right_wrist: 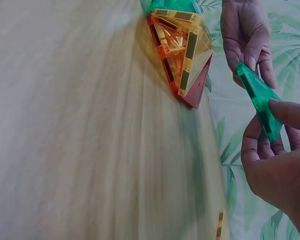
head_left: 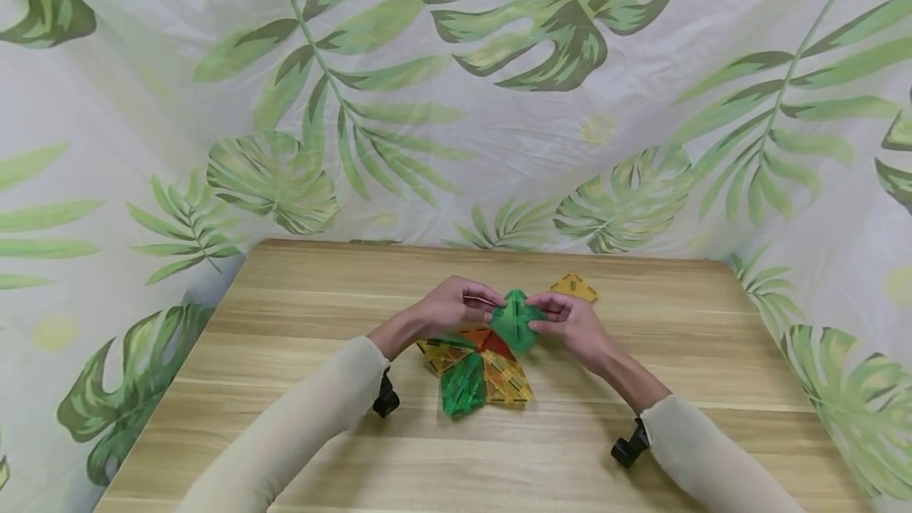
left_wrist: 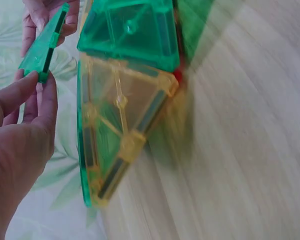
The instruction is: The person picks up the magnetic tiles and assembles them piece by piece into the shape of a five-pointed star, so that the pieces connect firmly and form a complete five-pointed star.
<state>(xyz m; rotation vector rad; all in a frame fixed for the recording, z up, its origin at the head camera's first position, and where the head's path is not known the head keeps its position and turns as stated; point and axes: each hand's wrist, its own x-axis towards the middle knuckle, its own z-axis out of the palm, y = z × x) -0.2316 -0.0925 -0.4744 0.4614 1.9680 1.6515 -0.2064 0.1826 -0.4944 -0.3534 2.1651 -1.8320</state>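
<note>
Between both hands, above the table, is a green translucent magnetic tile piece with a seam down its middle. My left hand pinches its left edge between thumb and fingers. On the opposite edge, my right hand pinches it the same way. Just below and left of it stands a fan-shaped build of magnetic tiles in green, yellow and red-orange. In the left wrist view a yellow triangle tile of that build is close by; the right wrist view shows its red-orange side.
A loose yellow tile lies flat behind my right hand. The wooden table ends at a leaf-patterned cloth at the back and sides. Black camera mounts sit on the wrists.
</note>
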